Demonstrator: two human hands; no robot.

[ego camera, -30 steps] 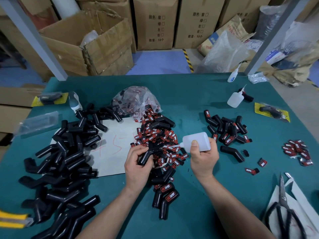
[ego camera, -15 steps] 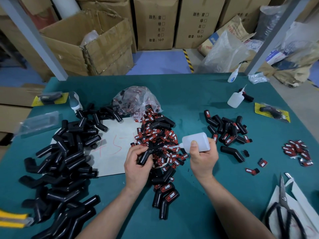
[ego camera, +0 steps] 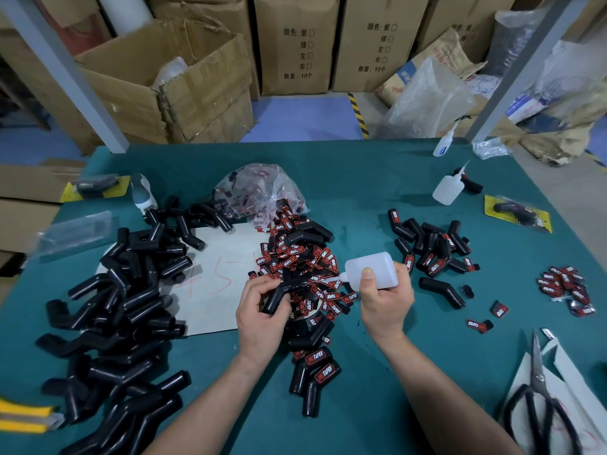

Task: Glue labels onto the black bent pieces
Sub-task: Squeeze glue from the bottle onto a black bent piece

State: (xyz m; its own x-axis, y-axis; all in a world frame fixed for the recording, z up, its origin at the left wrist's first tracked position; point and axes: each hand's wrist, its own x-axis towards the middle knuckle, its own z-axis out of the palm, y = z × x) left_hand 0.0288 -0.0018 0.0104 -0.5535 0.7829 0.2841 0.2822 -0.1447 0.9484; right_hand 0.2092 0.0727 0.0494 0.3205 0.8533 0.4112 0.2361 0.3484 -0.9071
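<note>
Not much going on tbh. Over the label pile (ego camera: 305, 257), the left hand (ego camera: 262, 320) is twisting the black bent piece (ego camera: 279, 298) so its upper arm is swinging toward the glue bottle (ego camera: 374, 267) nozzle. The right hand (ego camera: 384, 303) thumb is creeping higher up the bottle.

Both forearms reach in from the near edge of the bench (ego camera: 361, 408). The left hand (ego camera: 262, 318) curls round a bent piece (ego camera: 277, 297); the right hand (ego camera: 386, 302) grips a bottle (ego camera: 374, 267), thumb on its side.
</note>
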